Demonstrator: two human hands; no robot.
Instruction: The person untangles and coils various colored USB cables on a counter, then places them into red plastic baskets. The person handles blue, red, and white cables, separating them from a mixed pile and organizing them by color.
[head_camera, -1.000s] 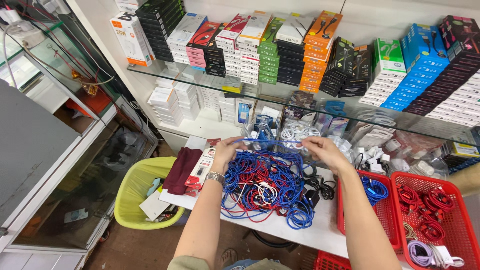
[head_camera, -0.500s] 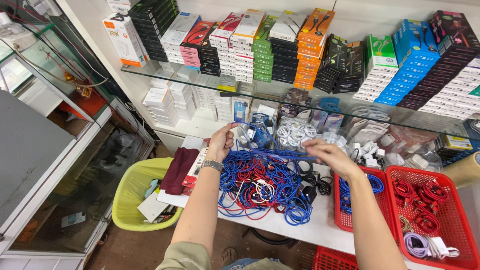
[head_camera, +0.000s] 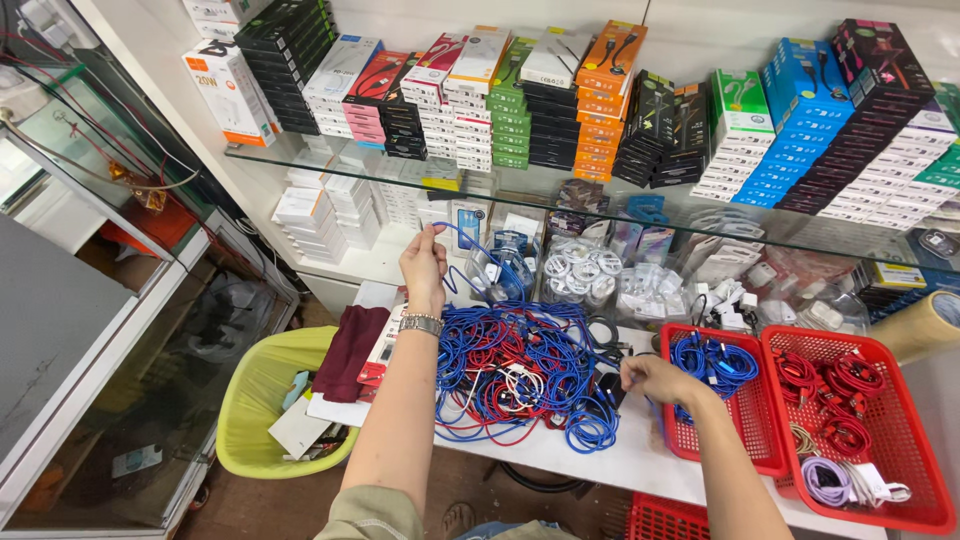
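A tangled heap of blue, red and white cables (head_camera: 515, 370) lies on the white table (head_camera: 640, 460). My left hand (head_camera: 424, 265), with a metal watch on its wrist, is raised above the heap's back left and pinches one end of a blue cable (head_camera: 470, 240). My right hand (head_camera: 650, 378) is low at the heap's right edge, closed on a blue strand beside the first red basket (head_camera: 720, 440), which holds coiled blue cables (head_camera: 712, 362).
A second red basket (head_camera: 900, 470) at the right holds red and lilac cable coils. A yellow-green bin (head_camera: 250, 420) stands at the left, a dark red cloth (head_camera: 348, 350) by it. Bagged white cables (head_camera: 580, 275) sit behind under a glass shelf (head_camera: 560, 195) stacked with boxes.
My hands have spread apart: the left rose and moved back with the blue cable's end, the right dropped toward the red basket, drawing the cable out of the heap.
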